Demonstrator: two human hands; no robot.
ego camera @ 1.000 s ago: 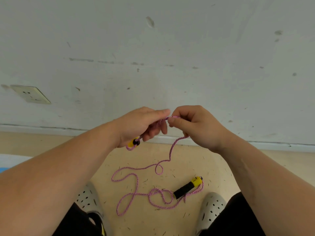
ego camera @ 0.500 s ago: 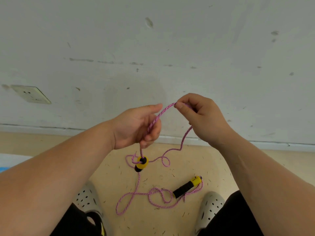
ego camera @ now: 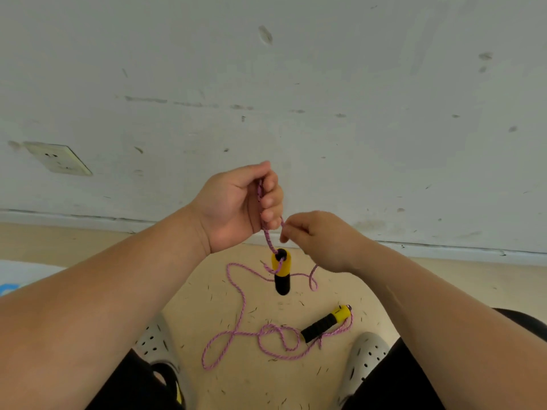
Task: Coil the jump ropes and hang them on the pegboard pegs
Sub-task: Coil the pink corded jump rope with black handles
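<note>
A pink jump rope [ego camera: 240,309] trails in loose loops over the tan floor. My left hand [ego camera: 239,205] is closed around the rope near one end, and a yellow-and-black handle [ego camera: 281,272] dangles from it just below my fist. My right hand [ego camera: 319,239] sits lower and to the right, pinching the rope strand that drops from my left fist. The other yellow-and-black handle [ego camera: 325,323] lies on the floor between my feet. No pegboard is in view.
A scuffed white wall [ego camera: 325,113] with a baseboard stands right ahead, and a wall socket [ego camera: 57,158] sits at its left. My two grey perforated shoes [ego camera: 365,358] flank the rope on the floor. A white and blue object edge shows at far left.
The dangling handle has dropped lower below my left fist. My right hand came down from above the left hand to beside and under it, sliding along the rope.
</note>
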